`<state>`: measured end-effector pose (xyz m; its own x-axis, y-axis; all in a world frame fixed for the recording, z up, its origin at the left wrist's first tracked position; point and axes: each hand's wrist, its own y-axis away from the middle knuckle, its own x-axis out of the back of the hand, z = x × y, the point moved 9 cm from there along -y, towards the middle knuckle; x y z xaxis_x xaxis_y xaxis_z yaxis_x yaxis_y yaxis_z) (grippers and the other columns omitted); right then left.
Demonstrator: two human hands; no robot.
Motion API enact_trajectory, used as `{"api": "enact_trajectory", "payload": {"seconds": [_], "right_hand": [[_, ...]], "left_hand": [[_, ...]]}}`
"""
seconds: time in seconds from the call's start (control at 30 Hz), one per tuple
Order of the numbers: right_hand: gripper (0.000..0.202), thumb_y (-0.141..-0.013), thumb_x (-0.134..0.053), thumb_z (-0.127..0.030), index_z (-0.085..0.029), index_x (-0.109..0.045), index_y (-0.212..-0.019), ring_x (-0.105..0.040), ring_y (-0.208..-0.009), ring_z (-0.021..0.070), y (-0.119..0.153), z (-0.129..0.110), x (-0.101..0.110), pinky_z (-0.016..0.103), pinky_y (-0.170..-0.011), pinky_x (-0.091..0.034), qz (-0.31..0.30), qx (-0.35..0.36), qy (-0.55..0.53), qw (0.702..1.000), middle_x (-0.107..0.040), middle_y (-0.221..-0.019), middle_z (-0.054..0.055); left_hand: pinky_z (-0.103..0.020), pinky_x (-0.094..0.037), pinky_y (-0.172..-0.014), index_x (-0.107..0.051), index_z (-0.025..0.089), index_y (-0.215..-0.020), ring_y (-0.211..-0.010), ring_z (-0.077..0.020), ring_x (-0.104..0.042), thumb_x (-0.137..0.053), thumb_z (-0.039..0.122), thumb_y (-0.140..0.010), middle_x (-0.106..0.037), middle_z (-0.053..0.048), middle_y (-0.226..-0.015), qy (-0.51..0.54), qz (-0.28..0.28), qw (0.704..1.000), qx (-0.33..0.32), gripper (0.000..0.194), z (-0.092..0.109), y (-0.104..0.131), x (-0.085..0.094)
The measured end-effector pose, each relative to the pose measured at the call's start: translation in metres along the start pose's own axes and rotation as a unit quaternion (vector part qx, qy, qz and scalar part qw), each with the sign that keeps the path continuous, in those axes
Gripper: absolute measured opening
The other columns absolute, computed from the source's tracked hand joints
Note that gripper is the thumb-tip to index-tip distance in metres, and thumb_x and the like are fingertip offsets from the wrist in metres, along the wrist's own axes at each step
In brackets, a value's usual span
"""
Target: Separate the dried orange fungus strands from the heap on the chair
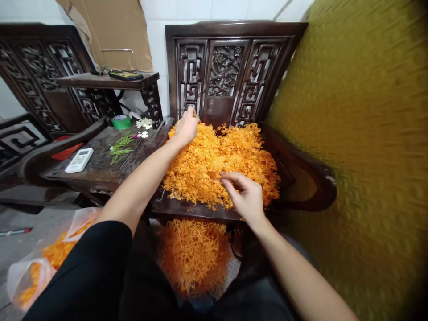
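Note:
A large heap of small orange pieces (240, 151), flower-like in shape, covers the seat of a carved dark wooden chair (224, 107). Over the heap's back left edge is my left hand (187, 127), its fingers bent together; whatever they hold, if anything, is hidden. My right hand (247, 196) is at the front of the heap, thumb and forefinger pinched towards a small orange piece too small to make out clearly. Below the seat's front edge, between my legs, lies a second pile of thin orange strands (195, 254).
On the side table (100, 154) at left lie a white remote (79, 160), green tape (121, 121), green stems (121, 148) and white flowers (143, 123). A phone (125, 75) rests on a higher stand. Plastic bags of orange pieces (55, 252) sit lower left.

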<state>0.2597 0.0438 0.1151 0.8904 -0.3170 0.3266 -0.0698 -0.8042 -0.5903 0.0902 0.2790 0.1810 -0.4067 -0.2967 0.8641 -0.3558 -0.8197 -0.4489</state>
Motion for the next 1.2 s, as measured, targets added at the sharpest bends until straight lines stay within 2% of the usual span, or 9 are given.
{"api": "enact_trajectory", "payload": {"seconds": [0.13, 0.27, 0.53, 0.6, 0.67, 0.77, 0.87, 1.07, 1.2], "right_hand": [[0.015, -0.091, -0.071, -0.034, -0.023, -0.078, -0.099, -0.077, -0.093, 0.0238, -0.010, 0.015, 0.006, 0.043, -0.086, -0.064, 0.023, -0.047, -0.036, 0.998, -0.079, -0.107, 0.007], [0.022, -0.086, -0.075, -0.039, -0.021, -0.077, -0.099, -0.077, -0.086, 0.0227, -0.016, 0.026, 0.004, 0.042, -0.082, -0.065, 0.047, -0.098, -0.092, 0.990, -0.080, -0.102, 0.009], [0.018, -0.090, -0.071, -0.037, -0.022, -0.077, -0.099, -0.077, -0.095, 0.0234, -0.010, 0.019, -0.002, 0.041, -0.086, -0.064, 0.019, -0.063, -0.061, 0.996, -0.079, -0.107, 0.008], [0.016, -0.092, -0.069, -0.035, -0.023, -0.076, -0.098, -0.076, -0.098, 0.0237, -0.010, 0.013, 0.003, 0.040, -0.087, -0.063, 0.028, -0.036, -0.033, 0.998, -0.079, -0.109, 0.008], [0.013, -0.094, -0.066, -0.032, -0.023, -0.076, -0.097, -0.076, -0.098, 0.0237, -0.010, 0.005, 0.012, 0.040, -0.086, -0.063, 0.058, -0.011, 0.000, 0.998, -0.078, -0.108, 0.008], [0.012, -0.096, -0.063, -0.027, -0.025, -0.075, -0.099, -0.075, -0.097, 0.0235, -0.009, -0.012, 0.015, 0.040, -0.086, -0.063, 0.080, 0.045, 0.060, 0.994, -0.078, -0.106, 0.007], [0.014, -0.098, -0.059, -0.021, -0.025, -0.073, -0.101, -0.074, -0.094, 0.0223, -0.003, -0.031, 0.003, 0.039, -0.085, -0.062, 0.060, 0.117, 0.107, 0.986, -0.076, -0.102, 0.007], [0.018, -0.096, -0.058, -0.008, -0.019, -0.068, -0.106, -0.072, -0.088, 0.0186, 0.017, -0.046, -0.027, 0.033, -0.080, -0.059, -0.009, 0.206, 0.163, 0.965, -0.074, -0.097, 0.009], [0.024, -0.097, -0.056, -0.007, -0.019, -0.066, -0.115, -0.073, -0.091, 0.0205, 0.031, -0.047, -0.047, 0.033, -0.078, -0.060, -0.049, 0.248, 0.211, 0.944, -0.075, -0.106, 0.011]], "left_hand": [[-0.038, -0.046, -0.108, -0.066, 0.018, -0.133, -0.124, -0.0267, -0.058, -0.045, 0.012, -0.094, -0.058, -0.014, -0.140, -0.026, -0.009, 0.998, -0.062, 0.045, 0.004, -0.006, 0.012], [-0.036, -0.045, -0.107, -0.059, 0.016, -0.142, -0.124, -0.0254, -0.060, -0.043, 0.006, -0.092, -0.065, -0.015, -0.134, -0.039, -0.033, 0.998, -0.022, 0.054, -0.005, -0.013, 0.008], [-0.051, -0.040, -0.112, -0.073, 0.020, -0.123, -0.131, -0.0318, -0.053, -0.056, 0.018, -0.092, -0.063, -0.014, -0.142, -0.039, -0.029, 0.999, -0.019, 0.035, 0.009, -0.013, 0.014], [-0.043, -0.046, -0.104, -0.071, 0.020, -0.126, -0.118, -0.0260, -0.060, -0.054, 0.026, -0.097, -0.067, -0.013, -0.135, 0.029, 0.040, 0.999, -0.010, 0.034, 0.025, 0.011, 0.040], [-0.035, -0.049, -0.088, -0.075, 0.018, -0.105, -0.090, -0.0183, -0.064, -0.040, 0.035, -0.105, -0.075, -0.009, -0.099, 0.146, 0.124, 0.981, 0.008, 0.039, 0.045, 0.056, 0.068], [-0.031, -0.046, -0.074, -0.071, 0.019, -0.075, -0.068, -0.0138, -0.057, -0.047, 0.047, -0.103, -0.067, -0.003, -0.071, 0.261, 0.048, 0.963, -0.047, 0.047, 0.094, 0.129, 0.066], [-0.030, -0.047, -0.076, -0.073, 0.018, -0.094, -0.078, -0.0143, -0.061, -0.060, 0.050, -0.096, -0.072, -0.004, -0.088, 0.385, -0.057, 0.921, -0.007, 0.035, 0.115, 0.176, 0.038], [-0.036, -0.048, -0.096, -0.071, 0.012, -0.101, -0.095, -0.0174, -0.065, -0.072, 0.052, -0.087, -0.073, -0.009, -0.101, 0.624, -0.106, 0.755, 0.169, 0.042, 0.081, 0.192, -0.011], [-0.038, -0.046, -0.100, -0.074, 0.013, -0.091, -0.096, -0.0176, -0.066, -0.079, 0.044, -0.083, -0.073, -0.008, -0.098, 0.654, -0.139, 0.724, 0.168, 0.033, 0.069, 0.201, -0.017]]}}
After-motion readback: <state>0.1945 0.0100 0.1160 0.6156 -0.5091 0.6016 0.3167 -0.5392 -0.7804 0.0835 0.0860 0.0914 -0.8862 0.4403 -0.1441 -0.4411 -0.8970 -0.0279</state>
